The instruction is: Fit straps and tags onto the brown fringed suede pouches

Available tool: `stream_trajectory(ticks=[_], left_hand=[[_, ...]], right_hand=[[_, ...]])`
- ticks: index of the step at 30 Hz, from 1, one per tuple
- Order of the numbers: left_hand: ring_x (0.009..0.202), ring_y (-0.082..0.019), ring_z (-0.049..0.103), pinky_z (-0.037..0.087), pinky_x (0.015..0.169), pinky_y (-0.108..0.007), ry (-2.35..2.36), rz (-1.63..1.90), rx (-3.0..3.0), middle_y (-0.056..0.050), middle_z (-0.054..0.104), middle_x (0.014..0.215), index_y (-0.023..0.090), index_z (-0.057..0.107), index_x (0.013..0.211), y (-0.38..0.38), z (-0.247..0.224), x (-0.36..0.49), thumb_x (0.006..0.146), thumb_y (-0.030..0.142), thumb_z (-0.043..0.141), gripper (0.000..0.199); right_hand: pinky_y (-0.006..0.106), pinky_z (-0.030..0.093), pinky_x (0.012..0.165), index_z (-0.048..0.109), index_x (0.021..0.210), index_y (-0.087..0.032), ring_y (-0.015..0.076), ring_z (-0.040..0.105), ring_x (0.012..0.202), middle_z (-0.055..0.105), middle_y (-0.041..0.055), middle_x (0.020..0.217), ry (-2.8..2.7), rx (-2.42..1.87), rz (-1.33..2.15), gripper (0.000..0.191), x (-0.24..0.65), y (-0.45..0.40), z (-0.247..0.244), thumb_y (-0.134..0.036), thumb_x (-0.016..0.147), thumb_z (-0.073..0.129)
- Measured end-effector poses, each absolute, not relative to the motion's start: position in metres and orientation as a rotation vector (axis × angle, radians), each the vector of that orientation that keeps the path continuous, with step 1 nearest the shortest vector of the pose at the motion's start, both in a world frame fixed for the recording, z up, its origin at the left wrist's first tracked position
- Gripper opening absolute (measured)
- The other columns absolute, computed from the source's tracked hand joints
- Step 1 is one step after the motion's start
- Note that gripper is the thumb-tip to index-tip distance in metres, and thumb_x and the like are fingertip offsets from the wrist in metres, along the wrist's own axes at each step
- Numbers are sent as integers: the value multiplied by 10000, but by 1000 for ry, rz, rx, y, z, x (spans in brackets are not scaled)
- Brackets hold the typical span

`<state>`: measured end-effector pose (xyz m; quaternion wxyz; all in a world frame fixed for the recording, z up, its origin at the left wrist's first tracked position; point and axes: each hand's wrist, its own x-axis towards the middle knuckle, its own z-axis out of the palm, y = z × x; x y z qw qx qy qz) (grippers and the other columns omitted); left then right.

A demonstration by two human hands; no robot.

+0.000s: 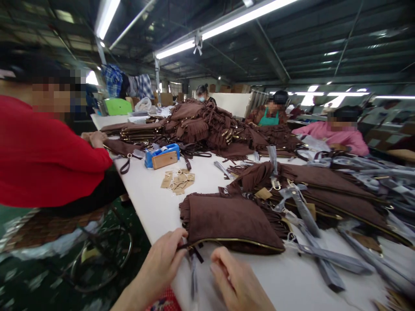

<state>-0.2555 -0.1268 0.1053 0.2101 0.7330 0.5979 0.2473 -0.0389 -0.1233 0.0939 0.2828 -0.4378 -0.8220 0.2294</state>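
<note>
A white bench (139, 190) spreads beneath everything. With the near pouch as the centre of the dial, a big heap of brown fringed bags (191, 116) rises at 12 o'clock, and more zipped bags (324, 177) lie overlapping at 2 o'clock. The fringed pouch (227, 218) itself lies flat on the bench, just beyond the hands, its zipped edge facing 6 o'clock.

The right hand (238, 276) is at 6 o'clock, just short of that edge, fingers curled with thumb and forefinger near each other; I cannot tell whether they hold anything. The left hand (165, 255), at 8 o'clock, has thumb and forefinger drawn together, pinching the pouch's near corner at the zip end.

Plastic-wrapped straps (335, 259) lie at 4 o'clock, a blue tape dispenser (162, 149) near 10, and a small cluster of brown tags (180, 181) closer in, also toward 10. The brass zip (233, 240) bows slightly open.

The step in hand seems to be working at the zip's left end; the next move probably calls for the left pinch to steady that corner while the right fingers reach it.

The pouch's underside is hidden, a thin plastic-covered strip (193, 276) between the hands is blurred, and both wrists run off the bottom edge.
</note>
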Motion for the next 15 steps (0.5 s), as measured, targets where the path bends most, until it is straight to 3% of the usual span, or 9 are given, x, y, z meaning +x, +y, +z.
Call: stream_trajectory(ticks=[3, 7, 10, 12, 15], left_hand=[[833, -187, 599, 458, 789, -298, 1621, 749, 1939, -17, 630, 854, 216, 530, 957, -123, 112, -250, 840, 194, 416, 165], [772, -164, 600, 467, 746, -260, 1508, 807, 1923, 10, 635, 795, 222, 542, 866, -120, 118, -248, 874, 239, 402, 141], [802, -179, 618, 490, 747, -273, 1507, 828, 2068, -2, 656, 844, 239, 576, 889, -113, 106, -264, 900, 282, 384, 197], [818, -201, 628, 507, 754, -300, 1544, 844, 2222, -16, 663, 855, 254, 607, 866, -104, 94, -276, 896, 283, 386, 225], [914, -235, 636, 528, 822, -344, 1567, 959, 2470, -51, 679, 994, 271, 656, 929, -93, 86, -275, 848, 208, 382, 292]], right_hand=[[236, 368, 541, 502, 897, -236, 162, 653, 602, 710, -5, 743, -2219, -1324, 655, 93, -59, -128, 93, -327, 878, 504], [248, 348, 548, 544, 942, -210, 199, 683, 675, 732, 32, 801, -2227, -1463, 516, 172, -81, -135, 100, -315, 812, 586], [247, 333, 533, 590, 863, -215, 181, 673, 653, 730, 13, 771, -2306, -1415, 381, 88, -68, -132, 110, -291, 828, 563], [244, 350, 543, 601, 788, -215, 168, 656, 630, 704, 6, 711, -2282, -1485, 248, 149, -35, -124, 117, -272, 880, 500], [269, 447, 666, 645, 888, -190, 184, 662, 751, 711, 49, 819, -2114, -1703, 22, 262, 40, -107, 125, -141, 908, 388]])
